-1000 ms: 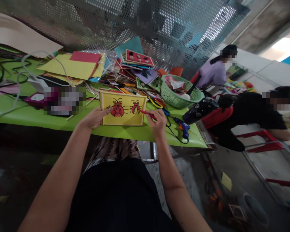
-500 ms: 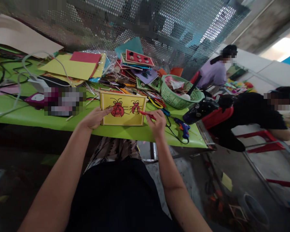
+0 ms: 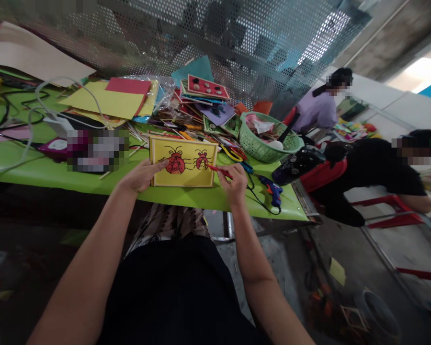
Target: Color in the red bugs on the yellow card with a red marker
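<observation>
A yellow framed picture (image 3: 161, 178) with two red ladybugs drawn in black outline is tilted up at the table's front edge. My left hand (image 3: 140, 176) grips its left edge, thumb on the front face and the other fingers behind. My right hand (image 3: 234, 180) is closed around a red marker (image 3: 221, 171), its tip at the right side of the smaller ladybug. Whether the tip touches the surface I cannot tell. Just right of my right hand lies a blue glue gun (image 3: 274, 190) with a black cord.
On the green-covered table (image 3: 93, 179) stands a green plastic basket (image 3: 260, 149). Behind the picture are yellow-handled scissors (image 3: 230, 153) and stacked craft cards (image 3: 206, 88). Coloured paper (image 3: 104, 99) and cables lie left. A person in purple (image 3: 318, 109) and one in black (image 3: 375, 165) sit right.
Almost nothing differs. Both hands keep their hold, and the marker tip stays by the smaller ladybug. The view has shifted very slightly.
</observation>
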Tool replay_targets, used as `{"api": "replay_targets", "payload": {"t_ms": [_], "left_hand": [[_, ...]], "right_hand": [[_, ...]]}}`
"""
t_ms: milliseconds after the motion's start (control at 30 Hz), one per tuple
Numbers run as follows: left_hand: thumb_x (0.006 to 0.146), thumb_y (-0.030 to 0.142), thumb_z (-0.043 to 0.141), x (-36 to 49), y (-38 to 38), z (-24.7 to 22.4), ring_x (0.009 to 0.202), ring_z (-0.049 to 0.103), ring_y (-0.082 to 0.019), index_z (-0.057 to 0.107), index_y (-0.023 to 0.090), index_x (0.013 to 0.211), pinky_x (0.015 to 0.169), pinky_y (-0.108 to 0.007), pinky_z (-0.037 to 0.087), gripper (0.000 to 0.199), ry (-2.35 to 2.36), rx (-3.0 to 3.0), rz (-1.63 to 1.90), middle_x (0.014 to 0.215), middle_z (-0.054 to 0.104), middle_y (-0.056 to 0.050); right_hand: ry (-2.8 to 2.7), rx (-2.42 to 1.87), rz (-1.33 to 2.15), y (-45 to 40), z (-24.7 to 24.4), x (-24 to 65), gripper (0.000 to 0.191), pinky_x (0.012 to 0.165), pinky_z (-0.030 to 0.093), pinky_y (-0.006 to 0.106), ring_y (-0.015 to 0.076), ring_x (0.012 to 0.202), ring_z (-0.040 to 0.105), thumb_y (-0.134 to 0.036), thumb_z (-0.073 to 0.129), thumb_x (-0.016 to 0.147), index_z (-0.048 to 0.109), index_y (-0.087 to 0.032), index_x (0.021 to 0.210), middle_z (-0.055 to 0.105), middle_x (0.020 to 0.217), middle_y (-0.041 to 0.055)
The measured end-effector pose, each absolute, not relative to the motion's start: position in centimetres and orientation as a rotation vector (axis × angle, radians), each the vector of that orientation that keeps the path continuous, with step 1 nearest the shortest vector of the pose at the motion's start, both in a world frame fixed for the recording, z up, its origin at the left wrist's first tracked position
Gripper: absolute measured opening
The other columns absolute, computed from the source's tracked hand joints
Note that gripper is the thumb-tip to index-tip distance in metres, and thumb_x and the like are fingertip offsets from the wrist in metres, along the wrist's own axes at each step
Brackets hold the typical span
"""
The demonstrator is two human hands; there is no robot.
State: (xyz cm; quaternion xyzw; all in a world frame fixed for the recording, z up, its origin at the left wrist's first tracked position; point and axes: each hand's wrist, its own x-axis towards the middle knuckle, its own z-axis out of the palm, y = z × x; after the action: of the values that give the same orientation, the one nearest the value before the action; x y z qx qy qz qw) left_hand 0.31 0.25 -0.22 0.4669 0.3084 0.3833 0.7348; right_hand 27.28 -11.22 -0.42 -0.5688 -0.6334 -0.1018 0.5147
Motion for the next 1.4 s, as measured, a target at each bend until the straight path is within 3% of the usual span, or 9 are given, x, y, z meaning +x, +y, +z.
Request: {"api": "replay_targets", "payload": {"t_ms": [1000, 1400], "left_hand": [[0.071, 0.028, 0.091, 0.41, 0.07, 0.14, 0.115, 0.072, -0.036, 0.079, 0.013, 0.101, 0.095, -0.041, 0.06, 0.036, 0.697, 1.005, 0.839, 0.091, 0.084, -0.008], [0.068, 0.027, 0.094, 0.4, -0.16, 0.35, 0.12, 0.069, -0.039, 0.08, 0.011, 0.106, 0.1, -0.046, 0.059, 0.043, 0.719, 0.988, 0.844, 0.11, 0.081, -0.015]], "right_hand": [[-1.519, -1.384, -0.255, -11.24, -0.54, 27.46, 0.012, 0.079, 0.053, 0.037, 0.0218, 0.086, 0.063, -0.027, 0.064, 0.094, 0.076, -0.025, 0.094, 0.072, 0.087, 0.0046], [-1.533, -1.337, -0.255, -11.14, -0.64, 27.35, 0.011, 0.077, 0.051, 0.036, 0.0222, 0.084, 0.062, -0.023, 0.067, 0.093, 0.077, -0.023, 0.095, 0.07, 0.086, 0.0049]]}}
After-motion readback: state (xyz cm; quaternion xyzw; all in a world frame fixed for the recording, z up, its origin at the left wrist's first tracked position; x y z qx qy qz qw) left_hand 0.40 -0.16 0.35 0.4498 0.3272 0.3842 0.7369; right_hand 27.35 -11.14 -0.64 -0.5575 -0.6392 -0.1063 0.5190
